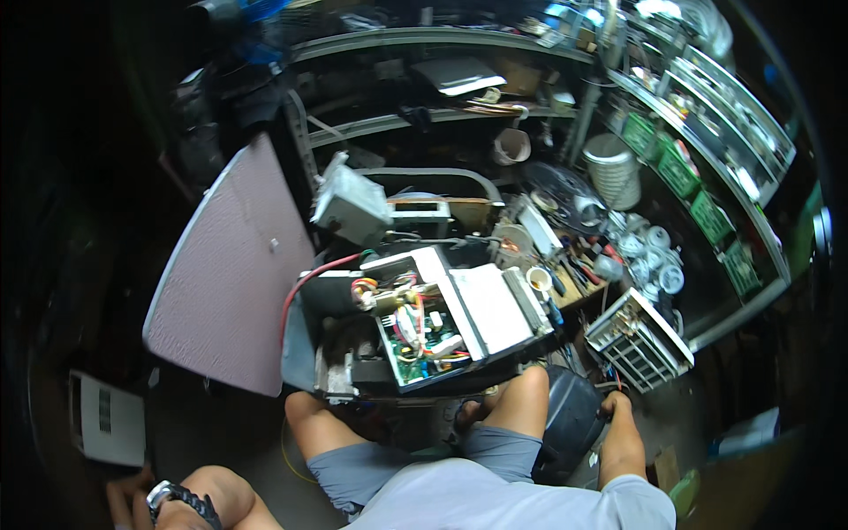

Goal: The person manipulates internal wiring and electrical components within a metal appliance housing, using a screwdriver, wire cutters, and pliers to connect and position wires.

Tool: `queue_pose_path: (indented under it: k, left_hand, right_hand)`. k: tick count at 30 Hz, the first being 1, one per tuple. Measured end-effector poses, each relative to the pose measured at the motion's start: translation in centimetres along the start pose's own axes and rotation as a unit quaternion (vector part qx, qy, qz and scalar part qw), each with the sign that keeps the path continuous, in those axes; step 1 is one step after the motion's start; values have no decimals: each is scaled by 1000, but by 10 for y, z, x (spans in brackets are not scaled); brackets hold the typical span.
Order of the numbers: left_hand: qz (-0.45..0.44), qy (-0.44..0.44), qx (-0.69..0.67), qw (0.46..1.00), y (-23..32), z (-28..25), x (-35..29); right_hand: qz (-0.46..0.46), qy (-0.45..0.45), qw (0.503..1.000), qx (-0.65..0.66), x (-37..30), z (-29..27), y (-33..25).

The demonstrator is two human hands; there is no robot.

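Observation:
My right hand [616, 404] reaches down at the right, its fingers curled beside a black rounded case [570, 406]. What they hold is too small and partly hidden to name. Thin coloured wires [614, 382] lie just beyond the fingertips, near a white metal frame with a grille [643, 344]. My left hand is out of view. In front of my knees stands an opened appliance [353, 375]. Its exposed green circuit board [424, 340] carries bundled coloured wires, and a white panel [495, 305] lies beside it. A red cable [305, 287] arches over its left side.
A large pinkish panel [234, 283] leans on the left. At lower left, a wrist with a watch [163, 496] appears beside a bare knee, apparently another person's. Hand tools [583, 265] and clear plastic cups [654, 256] crowd the right. Shelves [442, 37] with green baskets [680, 168] stand behind.

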State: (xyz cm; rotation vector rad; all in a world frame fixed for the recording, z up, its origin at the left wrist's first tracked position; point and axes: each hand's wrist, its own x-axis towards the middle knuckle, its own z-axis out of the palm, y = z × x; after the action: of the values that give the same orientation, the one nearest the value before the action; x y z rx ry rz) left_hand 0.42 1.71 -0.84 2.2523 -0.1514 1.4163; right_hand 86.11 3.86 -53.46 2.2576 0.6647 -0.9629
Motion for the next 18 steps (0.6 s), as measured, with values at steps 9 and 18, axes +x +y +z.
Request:
queue_pose_path:
  k: [9,18]
  left_hand:
    - [96,133,-145,976,-67,63,14]
    - [-60,8,-277,959,-73,50,47]
  right_hand:
    - [-12,106,994,-10,-128,-9,-65]
    - [3,123,990,76,-132,12,-53]
